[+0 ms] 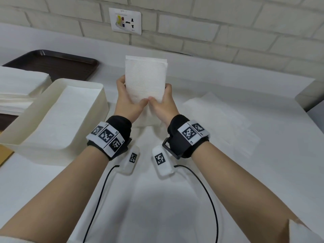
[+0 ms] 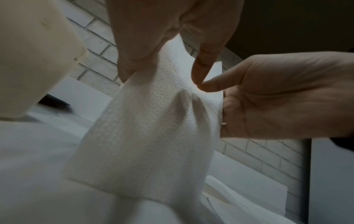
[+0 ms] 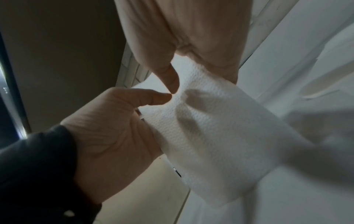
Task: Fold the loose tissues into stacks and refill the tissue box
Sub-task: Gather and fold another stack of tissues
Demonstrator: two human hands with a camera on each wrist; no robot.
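Note:
A folded white tissue stack (image 1: 145, 79) stands upright above the middle of the table, held between both hands. My left hand (image 1: 130, 95) grips its left edge and my right hand (image 1: 164, 98) grips its right edge. The two thumbs meet on the near face. In the left wrist view my left hand (image 2: 153, 45) pinches the tissue stack (image 2: 153, 128), whose lower end hangs toward the table. The right wrist view shows my right hand (image 3: 191, 57) pinching the tissue stack (image 3: 210, 128). The open cream tissue box (image 1: 98, 95) sits to the left with flat tissues inside.
Loose white tissues (image 1: 219, 120) lie flat on the table at right. A tall pile of tissues (image 1: 21, 88) rests on a dark brown tray (image 1: 57, 65) at far left. A brick wall runs behind the table. Cables trail from both wrists over the near table.

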